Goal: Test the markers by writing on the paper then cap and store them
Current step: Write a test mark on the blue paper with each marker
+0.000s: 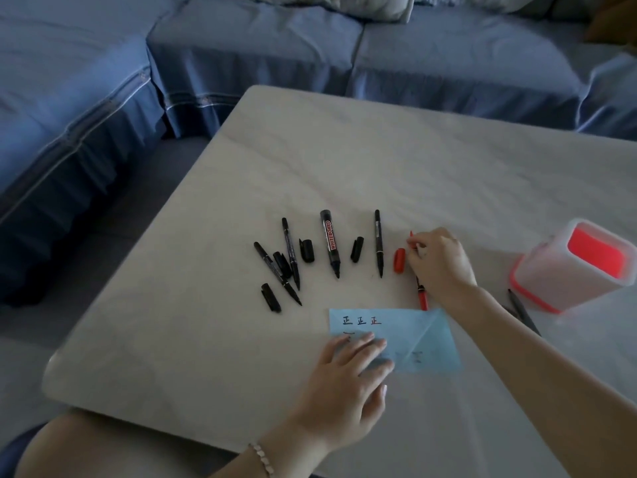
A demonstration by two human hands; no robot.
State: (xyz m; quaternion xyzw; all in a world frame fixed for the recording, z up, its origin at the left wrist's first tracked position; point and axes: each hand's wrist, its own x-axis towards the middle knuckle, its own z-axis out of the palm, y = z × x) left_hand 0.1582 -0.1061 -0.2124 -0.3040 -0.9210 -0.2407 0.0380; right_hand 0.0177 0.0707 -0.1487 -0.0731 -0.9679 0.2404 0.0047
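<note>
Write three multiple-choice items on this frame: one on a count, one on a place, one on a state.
1. How many characters stand in the top row on the blue paper?
A. one
B. three
C. six

2. Where is the red cap?
A. on the blue paper
B. on the table, just left of the right hand
C. fitted on the red marker

3. The whiteboard marker is:
A. capped
B. standing upright
C. uncapped, lying flat

Answers:
1 B, three characters show side by side.
2 B, the cap lies on the table beside the fingers holding the red marker.
3 C, its bare tip shows.
</note>
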